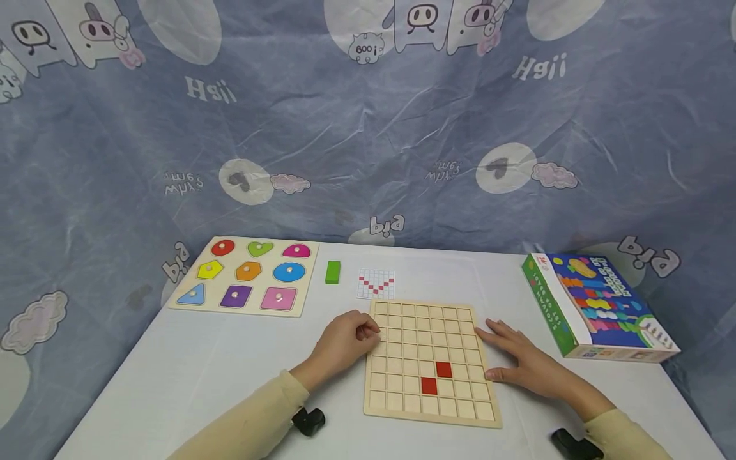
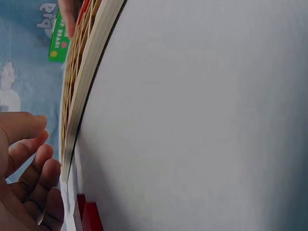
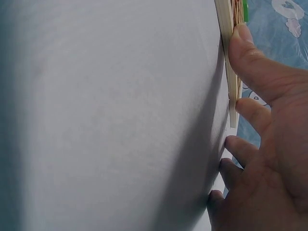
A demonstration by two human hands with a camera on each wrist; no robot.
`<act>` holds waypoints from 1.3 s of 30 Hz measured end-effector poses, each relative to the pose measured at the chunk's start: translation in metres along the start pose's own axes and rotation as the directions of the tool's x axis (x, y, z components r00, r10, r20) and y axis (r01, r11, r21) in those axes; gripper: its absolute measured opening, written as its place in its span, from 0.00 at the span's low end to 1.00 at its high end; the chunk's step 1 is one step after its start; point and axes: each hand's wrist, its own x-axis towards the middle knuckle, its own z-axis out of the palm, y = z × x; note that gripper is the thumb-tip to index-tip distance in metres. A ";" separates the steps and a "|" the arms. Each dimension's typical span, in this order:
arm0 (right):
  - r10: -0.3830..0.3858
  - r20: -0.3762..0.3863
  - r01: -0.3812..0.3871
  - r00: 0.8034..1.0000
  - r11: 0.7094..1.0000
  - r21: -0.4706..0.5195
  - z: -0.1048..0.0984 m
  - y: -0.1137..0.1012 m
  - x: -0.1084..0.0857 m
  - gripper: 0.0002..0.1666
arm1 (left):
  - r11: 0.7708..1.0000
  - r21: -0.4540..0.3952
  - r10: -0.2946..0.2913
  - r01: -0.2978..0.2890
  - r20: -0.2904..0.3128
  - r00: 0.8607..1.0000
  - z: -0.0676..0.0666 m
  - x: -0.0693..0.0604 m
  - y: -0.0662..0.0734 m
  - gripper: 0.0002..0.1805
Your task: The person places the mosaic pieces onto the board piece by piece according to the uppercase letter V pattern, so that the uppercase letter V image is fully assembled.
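A wooden grid board [image 1: 400, 402] lies flat, with one red square [image 1: 443, 370] and another red square [image 1: 429, 386] in diagonally neighbouring cells. My left hand [image 1: 345, 338] is over the board's left edge, fingers loosely curled; in the left wrist view this hand [image 2: 31, 168] shows nothing between thumb and fingers. Below it there are red pieces [image 2: 91, 216], not visible in the head view. My right hand [image 1: 526, 367] rests along the right edge, fingers spread; in the right wrist view its thumb [image 3: 255, 65] touches the board's side [image 3: 227, 57].
Behind the board lies a card [image 1: 376, 284] with a red V pattern. A green block [image 1: 333, 272] is left of the card, beside a shape puzzle [image 1: 224, 284]. At the right is a colourful box [image 1: 598, 306]. Patterned cloth [image 1: 368, 128] hangs behind the white table [image 1: 230, 358].
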 end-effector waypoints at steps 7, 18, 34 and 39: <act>0.001 -0.001 -0.001 1.000 1.000 -0.005 0.000 0.000 0.000 0.50 | 0.997 0.024 -0.079 0.079 -0.029 0.996 -0.016 -0.001 -0.014 0.04; -0.002 -0.006 0.002 1.000 1.000 -0.011 0.000 0.000 0.000 0.50 | 0.981 0.066 -0.182 0.180 0.021 0.983 -0.040 -0.004 -0.043 0.10; 0.013 -0.006 -0.013 1.000 1.000 -0.009 0.000 -0.001 0.000 0.50 | 0.976 0.070 -0.210 0.206 0.064 0.976 -0.046 -0.007 -0.051 0.13; -0.001 -0.009 0.001 1.000 1.000 -0.006 0.000 -0.001 0.000 0.50 | 0.982 0.053 -0.186 0.183 0.057 0.981 -0.044 -0.006 -0.052 0.14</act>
